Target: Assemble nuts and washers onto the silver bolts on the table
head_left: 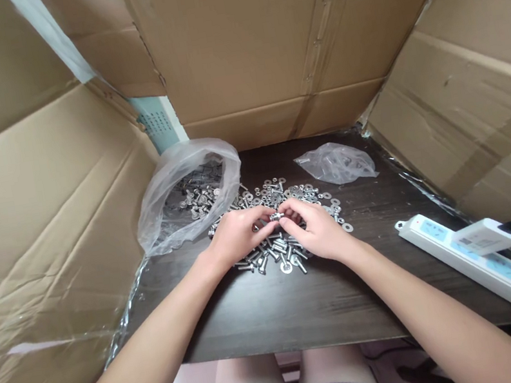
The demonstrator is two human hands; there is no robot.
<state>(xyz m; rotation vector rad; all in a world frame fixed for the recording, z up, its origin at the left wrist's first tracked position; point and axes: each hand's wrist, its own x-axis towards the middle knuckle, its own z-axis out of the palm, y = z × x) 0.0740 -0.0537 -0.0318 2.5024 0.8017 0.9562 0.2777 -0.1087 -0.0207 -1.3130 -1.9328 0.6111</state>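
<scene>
Between the fingertips of both hands, just over a heap of metal hardware, is a small silver bolt (277, 216). My left hand (242, 234) pinches one end of it with thumb and forefinger. On its other end my right hand (314, 227) closes its fingertips. Whether a nut or washer sits on the bolt is too small to tell. Loose bolts (283, 249) lie below and between the hands. Flat washers (334, 203) and nuts are spread behind and to the right. Part of the heap is hidden under my hands.
An open clear plastic bag (157, 218) with assembled bolts in it stands left of the heap. A crumpled clear bag (339, 163) lies at the back right. A white power strip (474, 266) with a plugged-in adapter lies on the right. Cardboard walls (249, 35) enclose the dark table (281, 318).
</scene>
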